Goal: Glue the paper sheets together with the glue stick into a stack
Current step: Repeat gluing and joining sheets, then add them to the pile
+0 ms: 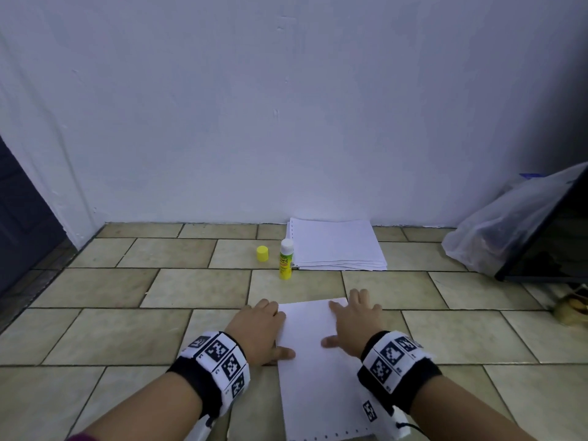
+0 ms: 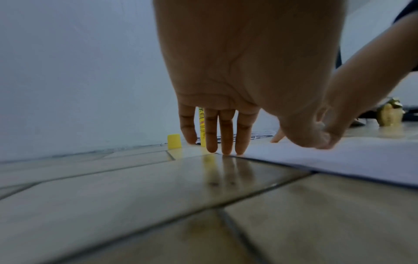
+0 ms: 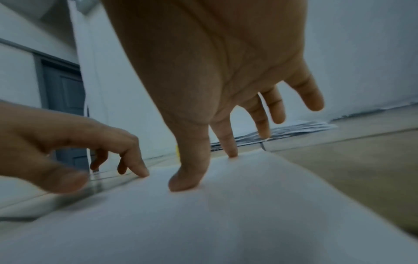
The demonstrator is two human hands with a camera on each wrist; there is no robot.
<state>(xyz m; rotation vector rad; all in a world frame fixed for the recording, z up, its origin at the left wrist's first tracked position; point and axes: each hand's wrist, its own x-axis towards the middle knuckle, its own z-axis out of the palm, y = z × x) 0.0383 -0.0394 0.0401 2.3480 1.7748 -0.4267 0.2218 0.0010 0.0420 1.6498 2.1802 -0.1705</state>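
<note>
A white paper sheet [image 1: 313,367] lies on the tiled floor in front of me. My left hand [image 1: 259,329] rests with straight fingers on its left edge, thumb on the paper. My right hand [image 1: 354,323] presses flat on its upper right part, fingers spread. In the right wrist view the right hand's thumb and forefinger [image 3: 226,142] touch the sheet [image 3: 226,214]. An uncapped yellow glue stick [image 1: 285,259] stands upright farther off, its yellow cap [image 1: 262,253] to its left. A pile of white sheets [image 1: 335,245] lies by the wall.
A white wall runs behind the pile. A clear plastic bag [image 1: 496,230] and a dark slanted panel [image 1: 547,237] sit at the far right. A dark door [image 1: 19,218] stands at the left. Bare floor tiles [image 1: 127,332] spread to both sides.
</note>
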